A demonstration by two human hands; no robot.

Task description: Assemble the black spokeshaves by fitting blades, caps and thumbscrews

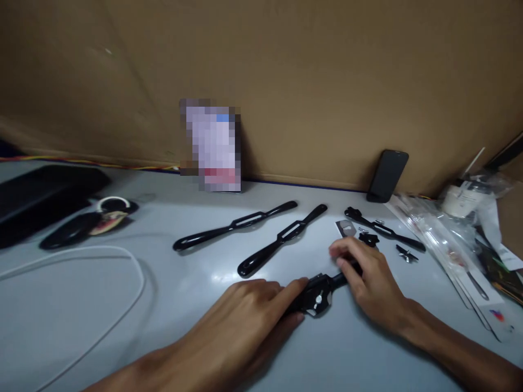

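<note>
A black spokeshave [317,296] with a silver screw at its centre is held low over the front of the table. My left hand [253,313] is closed around its left handle, thumb along the top. Its right handle runs under my right hand [373,283], whose fingers are curled over it. Beyond them lie two bare black spokeshave bodies, one on the left [235,226] and one nearer [281,239]. Just past my right hand are a flat metal blade [345,228], a black cap piece [369,239], a small winged part [406,253] and another spokeshave body [386,228].
A phone [388,175] and a blurred-out panel [216,147] lean on the cardboard wall [294,81]. Plastic-wrapped packets [449,256] and a white cup [463,198] stand at right. Keys with a dark fob [73,231] and a white cable [139,277] lie at left.
</note>
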